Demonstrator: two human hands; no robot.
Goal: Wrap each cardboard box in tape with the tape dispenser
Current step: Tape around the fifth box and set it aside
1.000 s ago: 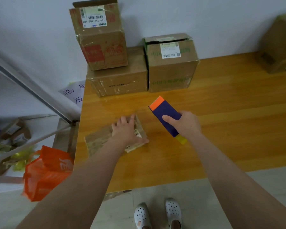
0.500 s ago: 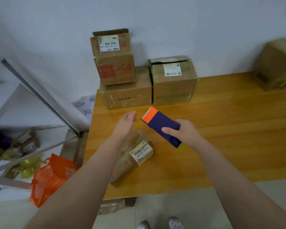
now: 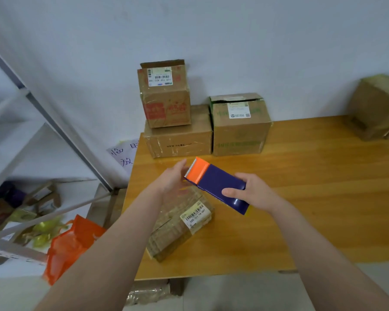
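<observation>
Next up for wrapping, judging by position: small cardboard box (image 3: 171, 239), flat on the tabletop (image 3: 312, 198) near the front-left corner, skewed, barcode label (image 3: 194, 215) facing up, untouched by either grip. Probably left lying free so both grips can ready the tape first. Some glossy tape already on its sides, hard to tell how much.

Just above the box, held off the tabletop: tape dispenser (image 3: 218, 185), purple body, orange end with serrated blade (image 3: 191, 169) pointing away and left. Clasped around its rear half by the right grip (image 3: 254, 194), thumb on the near side, fingers curled over the far edge. Firm hold, likely to steady it against a pull. Left grip (image 3: 170, 179) spread, fingers straight, reaching in at the orange end right by the blade. Contact with tape not clear. Probably going for the loose tape end, though no strip visible.

Against the wall at the back of the tabletop: red-print box (image 3: 165, 102) stacked on a flat box (image 3: 177, 142), green-print box (image 3: 240, 131) right beside them. Far right, well apart: another box (image 3: 375, 106). Queue or done pile, cannot tell which.

Off the tabletop, left: handwritten note (image 3: 124, 156), metal shelf frame (image 3: 54, 122), orange bag (image 3: 70, 243) on the floor.
</observation>
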